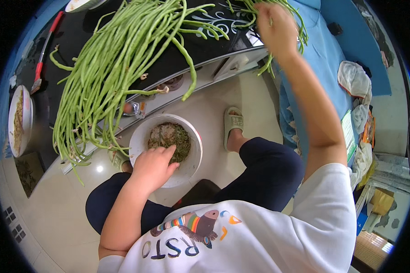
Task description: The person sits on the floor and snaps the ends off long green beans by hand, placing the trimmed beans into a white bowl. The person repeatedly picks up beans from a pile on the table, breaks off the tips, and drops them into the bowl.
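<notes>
A large heap of yardlong beans [112, 65] lies on the glossy black table [212, 47], many ends hanging over its edge. My left hand [153, 167] is above the near rim of a white bucket [196, 158], thumb and fingers apart, nothing visible in it. Dark green and brown scraps [177, 136] cover the bucket's bottom. At the table's far right corner, my slightly blurred right hand [276, 32] is over a smaller bunch of yardlong beans [300, 27]. Its fingertips are partly hidden, so its grip on any bean is unclear.
On the table's left are a red-handled scraper [41, 61] and a white bowl [27, 119] with food remains. A blue-covered sofa [328, 61] stands at the right, with cloths and bags [357, 82] beyond. The bucket stands on floor tiles [212, 143] between my slippered feet.
</notes>
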Motion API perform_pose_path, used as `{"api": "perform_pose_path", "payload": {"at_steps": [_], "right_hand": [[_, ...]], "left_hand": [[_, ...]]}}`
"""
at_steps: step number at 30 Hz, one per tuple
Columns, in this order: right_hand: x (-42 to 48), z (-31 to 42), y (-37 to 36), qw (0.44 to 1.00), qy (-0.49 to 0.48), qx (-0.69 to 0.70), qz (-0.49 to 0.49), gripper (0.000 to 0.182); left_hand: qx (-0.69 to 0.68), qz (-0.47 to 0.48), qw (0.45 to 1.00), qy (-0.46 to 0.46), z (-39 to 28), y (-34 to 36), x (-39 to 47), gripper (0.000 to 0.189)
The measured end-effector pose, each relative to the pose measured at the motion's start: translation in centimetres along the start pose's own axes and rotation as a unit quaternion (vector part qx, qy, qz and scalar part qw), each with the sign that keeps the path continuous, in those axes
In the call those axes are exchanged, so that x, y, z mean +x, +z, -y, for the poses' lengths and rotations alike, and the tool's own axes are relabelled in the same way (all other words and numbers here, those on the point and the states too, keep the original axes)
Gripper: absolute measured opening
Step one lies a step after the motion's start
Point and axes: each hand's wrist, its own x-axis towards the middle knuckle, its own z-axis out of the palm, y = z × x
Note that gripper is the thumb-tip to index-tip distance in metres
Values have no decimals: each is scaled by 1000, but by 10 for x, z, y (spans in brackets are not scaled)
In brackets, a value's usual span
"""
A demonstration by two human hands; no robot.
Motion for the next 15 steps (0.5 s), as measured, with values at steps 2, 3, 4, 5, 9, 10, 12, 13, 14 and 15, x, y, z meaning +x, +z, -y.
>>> {"api": "perform_pose_path", "payload": {"at_steps": [2,3,4,5,9,10,12,13,14,15], "right_hand": [[-49,66,-13,983,-9,98,154,18],[-68,91,-15,940,-3,64,336,16],[-110,96,2,921,24,257,292,15],[-133,112,17,859,92,282,416,24],[-212,158,75,738,197,291,575,54],[-220,163,80,704,196,304,611,59],[-228,171,82,705,189,271,627,58],[-229,175,81,705,183,255,636,57],[-229,181,75,702,171,259,641,56],[-231,185,62,699,162,260,646,55]], "left_hand": [[11,35,999,3,2,2,-3,45],[13,53,999,1,3,3,-4,46],[16,70,997,0,4,2,-5,48],[12,72,997,-5,6,3,-6,48],[-4,75,997,-15,11,6,-5,49],[-7,74,997,-18,12,5,-4,49],[-11,79,997,-23,14,5,-2,49],[-13,80,996,-28,15,4,-1,50],[-12,77,996,-31,17,4,-1,50],[-11,75,997,-30,17,4,-1,50]]}}
